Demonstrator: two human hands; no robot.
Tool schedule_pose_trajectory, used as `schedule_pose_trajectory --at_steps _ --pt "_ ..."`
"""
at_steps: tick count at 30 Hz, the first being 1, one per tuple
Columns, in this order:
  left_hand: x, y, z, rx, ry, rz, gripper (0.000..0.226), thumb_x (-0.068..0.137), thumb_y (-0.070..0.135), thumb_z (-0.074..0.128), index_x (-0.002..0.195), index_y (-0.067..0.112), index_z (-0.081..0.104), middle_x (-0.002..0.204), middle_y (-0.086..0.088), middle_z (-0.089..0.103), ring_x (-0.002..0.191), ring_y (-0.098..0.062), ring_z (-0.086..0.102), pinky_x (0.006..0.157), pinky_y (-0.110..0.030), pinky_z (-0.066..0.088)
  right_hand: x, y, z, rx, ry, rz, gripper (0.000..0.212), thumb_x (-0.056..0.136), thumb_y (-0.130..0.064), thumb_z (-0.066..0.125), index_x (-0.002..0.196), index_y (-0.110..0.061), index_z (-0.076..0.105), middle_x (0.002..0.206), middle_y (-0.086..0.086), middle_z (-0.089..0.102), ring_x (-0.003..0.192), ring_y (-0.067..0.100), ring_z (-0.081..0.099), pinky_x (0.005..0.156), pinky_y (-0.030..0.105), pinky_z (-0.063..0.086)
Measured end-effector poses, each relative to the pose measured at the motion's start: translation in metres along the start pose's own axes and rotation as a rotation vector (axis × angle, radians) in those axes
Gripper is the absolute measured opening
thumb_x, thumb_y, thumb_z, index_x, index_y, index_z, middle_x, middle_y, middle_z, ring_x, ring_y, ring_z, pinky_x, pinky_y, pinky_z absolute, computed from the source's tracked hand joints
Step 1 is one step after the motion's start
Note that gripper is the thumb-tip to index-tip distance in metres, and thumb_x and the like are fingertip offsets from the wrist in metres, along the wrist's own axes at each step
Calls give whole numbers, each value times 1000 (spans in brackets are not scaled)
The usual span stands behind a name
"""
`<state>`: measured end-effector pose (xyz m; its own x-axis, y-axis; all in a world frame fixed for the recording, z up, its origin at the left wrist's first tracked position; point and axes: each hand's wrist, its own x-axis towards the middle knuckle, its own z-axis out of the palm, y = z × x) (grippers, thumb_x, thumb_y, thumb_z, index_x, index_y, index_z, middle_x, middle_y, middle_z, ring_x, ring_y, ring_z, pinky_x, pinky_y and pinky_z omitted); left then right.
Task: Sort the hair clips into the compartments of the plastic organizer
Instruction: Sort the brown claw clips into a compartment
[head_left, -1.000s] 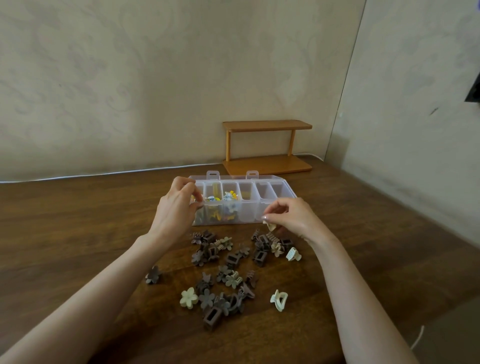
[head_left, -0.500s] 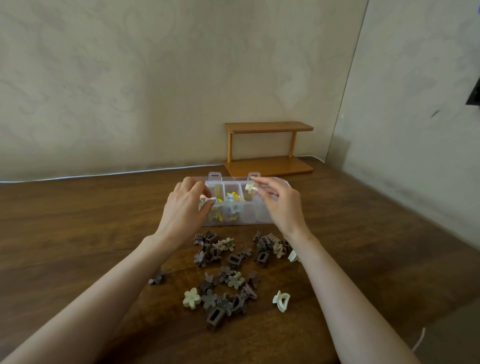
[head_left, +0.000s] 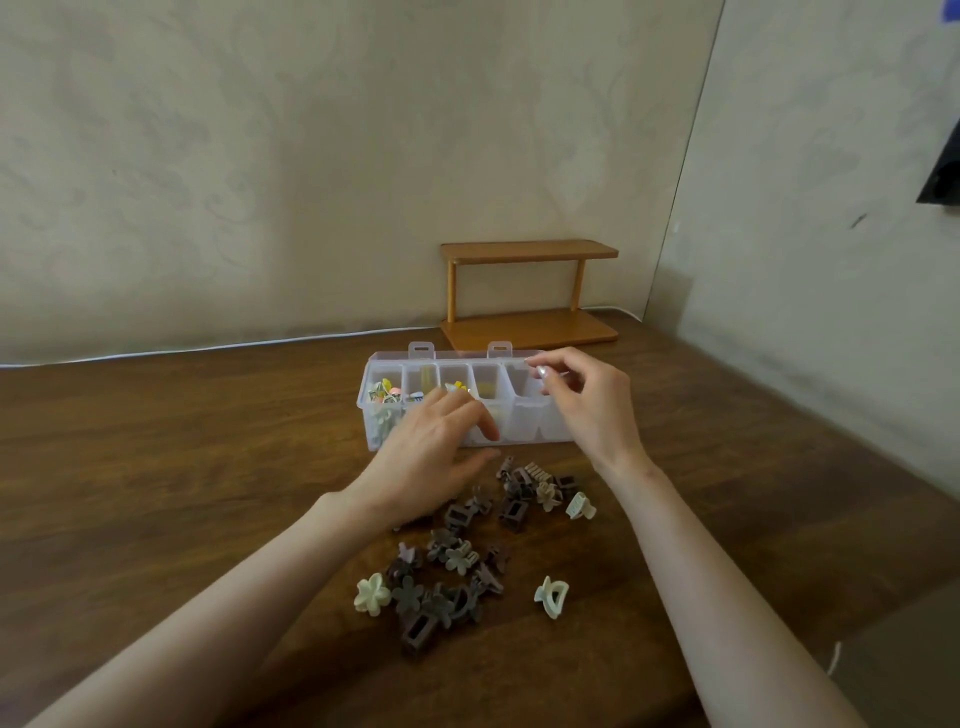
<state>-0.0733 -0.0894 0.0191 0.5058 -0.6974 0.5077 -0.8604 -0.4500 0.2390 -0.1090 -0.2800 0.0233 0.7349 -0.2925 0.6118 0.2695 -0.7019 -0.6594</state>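
A small wooden shelf stands on the dark wooden table against pale patterned walls.

Dim, soft indoor light with a warm, slightly green cast. The wall is brightest toward 10 o'clock; the table stays dark with only faint sheen. Soft shadows fall beneath the shelf and under both forearms. Wide-angle bending curves the table's far edge and the corner at 2 o'clock. Detail is mildly soft throughout.
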Motion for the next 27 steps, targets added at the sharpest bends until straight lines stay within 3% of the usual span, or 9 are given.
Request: schedule_pose_trajectory --at_steps 3,7,12,22,27 --pt "2 14 6 -33 -112 25 20 87 32 57 105 21 58 109 6 55 103 -9 44 91 -26 41 -1 1 -8 -37 -54 -55 17 91 -11 58 102 -17 69 98 -12 65 88 1 61 74 8 46" --pt "18 25 21 -15 -212 39 21 89 28 56 109 21 60 113 4 55 107 -13 46 93 -32 42 -13 20 -23 -68 -152 -7 17 90 -10 59 100 -20 70 90 -12 67 86 -1 62 73 10 47" --pt "43 42 46 123 -340 -22 31 89 38 53 114 19 58 117 -2 54 110 -19 45 93 -33 38 -21 37 -26 -31 -81 113 17 90 -9 59 96 -20 70 86 -8 68 80 1 63 71 17 51" --pt "51 46 59 150 -382 -88 30 88 36 52 104 12 61 114 -6 54 104 -22 46 89 -34 39 -21 34 -22 -57 -87 88 17 90 -10 59 98 -20 70 81 -12 66 76 2 62 70 13 48" --pt "50 46 56 103 -420 -73 32 87 39 54 105 13 60 112 -5 54 102 -21 46 88 -33 39 -20 35 -23 -61 -65 100 17 90 -10 59 96 -22 70 80 -10 67 78 4 63 72 24 55"
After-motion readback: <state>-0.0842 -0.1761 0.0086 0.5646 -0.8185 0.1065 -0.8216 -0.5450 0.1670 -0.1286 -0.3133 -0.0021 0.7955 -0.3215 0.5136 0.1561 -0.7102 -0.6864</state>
